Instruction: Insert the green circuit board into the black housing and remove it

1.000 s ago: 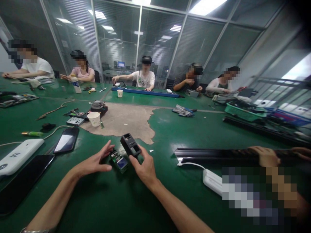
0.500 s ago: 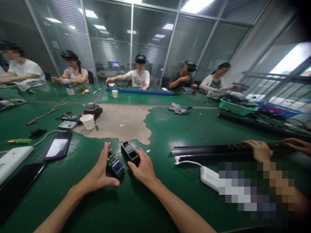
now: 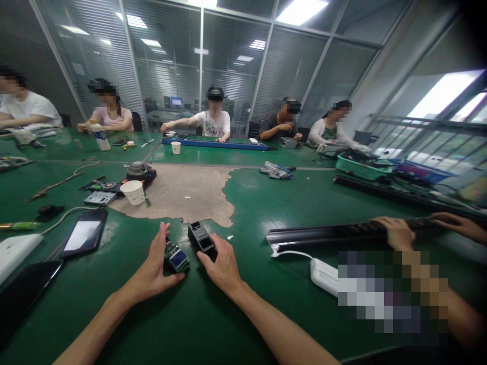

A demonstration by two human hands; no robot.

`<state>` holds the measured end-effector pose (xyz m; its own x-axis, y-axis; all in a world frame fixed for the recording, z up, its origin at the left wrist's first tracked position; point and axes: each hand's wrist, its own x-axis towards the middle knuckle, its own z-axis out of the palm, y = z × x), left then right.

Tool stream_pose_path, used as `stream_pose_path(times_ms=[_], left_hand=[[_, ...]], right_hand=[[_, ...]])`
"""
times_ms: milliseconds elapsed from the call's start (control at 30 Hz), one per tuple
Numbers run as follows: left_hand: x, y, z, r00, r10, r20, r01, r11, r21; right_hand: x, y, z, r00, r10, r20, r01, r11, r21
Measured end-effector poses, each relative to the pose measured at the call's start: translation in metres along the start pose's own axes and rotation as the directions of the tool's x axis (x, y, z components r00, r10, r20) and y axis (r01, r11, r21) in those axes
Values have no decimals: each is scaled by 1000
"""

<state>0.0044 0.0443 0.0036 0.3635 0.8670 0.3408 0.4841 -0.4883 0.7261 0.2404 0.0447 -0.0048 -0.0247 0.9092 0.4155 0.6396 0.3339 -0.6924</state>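
The circuit board (image 3: 177,259) is just left of the black housing (image 3: 200,236) that the right hand (image 3: 223,260) pinches, long axes roughly parallel — the left hand (image 3: 153,266), nearer the board, curves around it, whether gripping I cannot tell.

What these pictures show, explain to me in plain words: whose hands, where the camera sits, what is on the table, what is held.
There is no machine here: you see a person's own two bare hands. One camera, worn on that person's head, looks forward and down. The right hand holds a dark casing with cut-out openings. The left hand curves around a small circuit board with a blue screen; how firmly, I cannot tell. On the green table lie a phone, a paper cup and gloves, among other things. At the right edge, another person's hands rest on a long black bar.
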Motion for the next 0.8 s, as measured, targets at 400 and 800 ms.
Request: stream_pose_path(times_ms=[400, 800], left_hand=[[-1, -11, -5, 1000, 13, 11, -12, 997, -78], [-8, -35, -28, 992, -104, 70, 125, 820, -558]], right_hand=[[10, -69, -14, 990, -80, 113, 54, 974, 219], [3, -92, 6, 982, -91, 164, 99, 994, -40]])
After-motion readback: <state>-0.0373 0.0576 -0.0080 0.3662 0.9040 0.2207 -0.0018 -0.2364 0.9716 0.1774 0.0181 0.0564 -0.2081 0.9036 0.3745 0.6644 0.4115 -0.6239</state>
